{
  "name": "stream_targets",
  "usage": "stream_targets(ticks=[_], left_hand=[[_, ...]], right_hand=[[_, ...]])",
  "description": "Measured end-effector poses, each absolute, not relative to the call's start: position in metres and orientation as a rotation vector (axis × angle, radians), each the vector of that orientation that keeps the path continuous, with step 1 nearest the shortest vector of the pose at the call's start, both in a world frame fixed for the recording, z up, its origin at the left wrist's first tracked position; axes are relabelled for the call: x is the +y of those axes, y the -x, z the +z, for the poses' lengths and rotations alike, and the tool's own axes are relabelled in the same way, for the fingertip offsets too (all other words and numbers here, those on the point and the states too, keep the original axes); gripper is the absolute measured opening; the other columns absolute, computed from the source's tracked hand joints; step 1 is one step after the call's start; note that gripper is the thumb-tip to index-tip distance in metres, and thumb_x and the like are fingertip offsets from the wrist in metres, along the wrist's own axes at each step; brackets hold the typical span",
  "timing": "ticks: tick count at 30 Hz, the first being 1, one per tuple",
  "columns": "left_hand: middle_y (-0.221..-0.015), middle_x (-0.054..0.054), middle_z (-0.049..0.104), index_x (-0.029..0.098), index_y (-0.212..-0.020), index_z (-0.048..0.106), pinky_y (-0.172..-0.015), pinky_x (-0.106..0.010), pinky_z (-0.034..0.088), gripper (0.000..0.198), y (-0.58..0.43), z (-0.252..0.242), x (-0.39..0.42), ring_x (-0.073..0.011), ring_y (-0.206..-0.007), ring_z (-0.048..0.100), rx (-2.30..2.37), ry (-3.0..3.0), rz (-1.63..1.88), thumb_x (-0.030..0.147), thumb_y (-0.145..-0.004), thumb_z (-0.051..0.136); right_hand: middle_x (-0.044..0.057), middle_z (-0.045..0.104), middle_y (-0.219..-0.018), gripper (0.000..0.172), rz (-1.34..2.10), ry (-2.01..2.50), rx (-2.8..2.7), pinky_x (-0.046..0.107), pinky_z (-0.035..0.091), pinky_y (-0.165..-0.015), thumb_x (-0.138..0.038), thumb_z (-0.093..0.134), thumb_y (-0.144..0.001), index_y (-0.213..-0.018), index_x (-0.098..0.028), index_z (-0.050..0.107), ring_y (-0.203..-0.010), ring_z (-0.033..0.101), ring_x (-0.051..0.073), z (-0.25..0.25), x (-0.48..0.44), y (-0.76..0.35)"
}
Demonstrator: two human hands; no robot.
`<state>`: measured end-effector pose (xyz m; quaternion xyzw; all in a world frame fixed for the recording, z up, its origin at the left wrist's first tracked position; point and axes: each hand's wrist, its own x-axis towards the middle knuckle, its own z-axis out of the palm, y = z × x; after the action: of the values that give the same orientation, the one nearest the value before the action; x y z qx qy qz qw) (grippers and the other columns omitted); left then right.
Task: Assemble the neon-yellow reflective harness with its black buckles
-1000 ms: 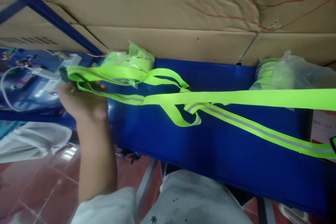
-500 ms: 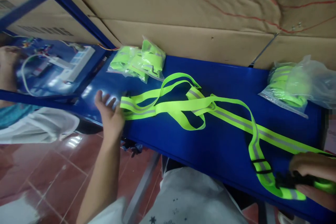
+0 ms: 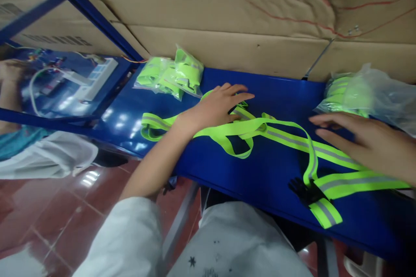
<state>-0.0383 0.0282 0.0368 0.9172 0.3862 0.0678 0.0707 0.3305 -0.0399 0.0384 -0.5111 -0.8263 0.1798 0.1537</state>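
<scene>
A neon yellow-green strap with a grey stripe lies in loops along the blue table. Over its middle part reaches my left hand, fingers spread, holding nothing that I can see. My right hand is above the strap's right part, with thumb and fingers apart and nothing between them. A black buckle rests near the front edge, below and left of my right hand, beside a short striped strap end.
Bagged yellow-green straps lie at the back left, another bag at the back right. Cardboard stands behind the blue table. At the far left, a person's hand is near a white power strip.
My left hand has moved right, from the strap's left end to over its middle. My right hand has let go of the buckle and moved up, and the buckle now lies further left.
</scene>
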Motion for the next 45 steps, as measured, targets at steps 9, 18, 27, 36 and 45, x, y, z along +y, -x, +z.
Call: stream_targets(ticks=[9, 18, 27, 36, 45], left_hand=[[-0.108, -0.007, 0.074, 0.023, -0.125, 0.063, -0.087, -0.039, 0.053, 0.032, 0.028, 0.044, 0.061, -0.0273, -0.097, 0.073, 1.751, -2.581, 0.521, 0.033, -0.095, 0.068], [-0.103, -0.004, 0.067, 0.026, -0.12, 0.061, -0.086, -0.037, 0.056, 0.025, 0.022, 0.019, 0.05, -0.0207, -0.091, 0.068, 1.7, -2.365, 1.273, 0.044, -0.102, 0.061], [-0.135, -0.008, 0.056, 0.036, -0.133, 0.044, -0.084, -0.033, 0.061, 0.037, 0.0, 0.01, 0.045, -0.0236, -0.125, 0.064, 1.259, -2.105, 1.551, 0.057, -0.105, 0.055], [-0.144, -0.014, 0.053, 0.03, -0.144, 0.045, -0.094, -0.04, 0.062, 0.043, 0.009, -0.01, 0.012, -0.0233, -0.115, 0.067, 1.194, -2.291, 1.094, 0.04, -0.104, 0.059], [-0.102, -0.01, 0.068, 0.017, -0.102, 0.069, -0.078, -0.038, 0.05, 0.022, 0.007, -0.009, 0.007, -0.028, -0.097, 0.067, 1.489, -2.69, 0.198, 0.032, -0.106, 0.053]], right_hand=[[0.003, 0.081, -0.116, 0.038, 1.28, 1.004, -2.569, 0.034, 0.059, -0.081, -0.046, 0.055, -0.106, -0.136, -0.028, 0.07, -0.096, 0.078, 0.022, 0.037, -0.019, -0.256], [0.009, 0.073, -0.129, 0.032, 0.602, 1.136, -2.274, 0.046, 0.056, -0.103, -0.04, 0.051, -0.107, -0.128, -0.028, 0.07, -0.12, 0.07, 0.029, 0.045, -0.015, -0.254], [0.012, 0.07, -0.133, 0.057, 1.003, 1.241, -1.863, 0.044, 0.062, -0.09, -0.05, 0.066, -0.096, -0.144, -0.023, 0.051, -0.107, 0.073, 0.029, 0.022, 0.012, -0.192], [0.003, 0.07, -0.088, 0.025, 0.966, 1.353, -1.685, 0.041, 0.056, -0.075, -0.042, 0.068, -0.092, -0.104, -0.025, 0.054, -0.08, 0.07, 0.025, 0.005, 0.018, -0.238], [0.01, 0.075, -0.124, 0.042, 0.687, 1.379, -1.779, 0.044, 0.061, -0.1, -0.047, 0.061, -0.104, -0.138, -0.023, 0.061, -0.11, 0.075, 0.025, -0.012, -0.036, -0.293]])
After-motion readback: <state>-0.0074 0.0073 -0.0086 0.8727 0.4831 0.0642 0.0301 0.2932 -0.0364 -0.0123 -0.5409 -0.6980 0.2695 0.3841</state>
